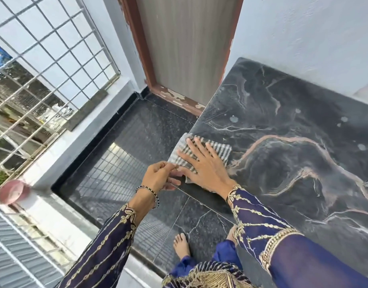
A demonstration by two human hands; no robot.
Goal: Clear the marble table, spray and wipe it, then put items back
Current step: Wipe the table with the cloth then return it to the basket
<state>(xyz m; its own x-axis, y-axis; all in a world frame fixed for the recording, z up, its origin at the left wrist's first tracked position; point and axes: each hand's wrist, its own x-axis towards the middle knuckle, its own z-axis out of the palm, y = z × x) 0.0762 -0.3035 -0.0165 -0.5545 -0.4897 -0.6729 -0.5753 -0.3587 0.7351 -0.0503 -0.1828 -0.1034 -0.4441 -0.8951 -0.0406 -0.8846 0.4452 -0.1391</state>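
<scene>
A striped gray and white cloth [201,152] lies on the near left corner of the dark marble counter [293,125], its long side running along the counter's left edge. The right hand [201,165] presses flat on it, fingers spread. The left hand [160,175] pinches the cloth's corner hanging off the counter. The marble is smooth and shiny, with pinkish wavy veins.

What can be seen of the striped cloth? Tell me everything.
The striped cloth is a small, thin woven rag with grey and off-white stripes. It lies flat at the marble table's near-left edge, one corner hanging past it. The right hand presses on it, fingers spread, while the left hand pinches its overhanging corner. It looks folded; wetness cannot be judged.
</scene>
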